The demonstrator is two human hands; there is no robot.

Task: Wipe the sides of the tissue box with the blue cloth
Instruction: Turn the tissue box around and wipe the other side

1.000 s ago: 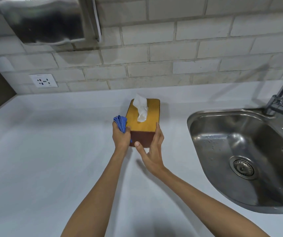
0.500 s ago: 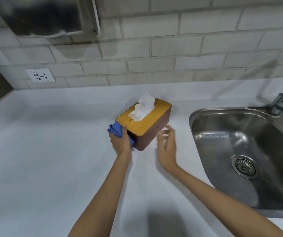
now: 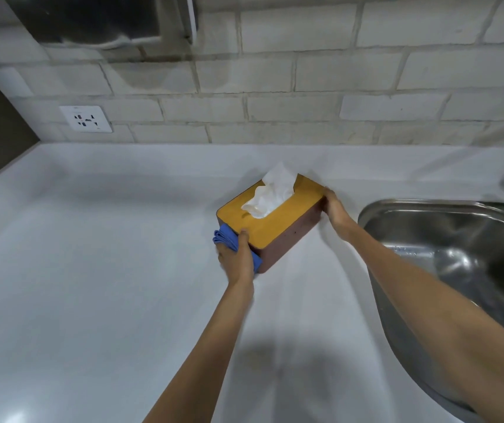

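One box (image 3: 278,222) is sitting on one counter (image 3: 92,270), with one tissue (image 3: 270,193) sticking up from its lid. One cloth (image 3: 225,239) (blue, bunched) is showing. Two hands are showing: one left hand (image 3: 237,260) and one right hand (image 3: 334,209), each reaching in on a bare arm. One sink (image 3: 458,254) is lying at the right. One socket (image 3: 86,119) is sitting on the brick wall, and one metal dispenser (image 3: 101,19) is hanging above it.
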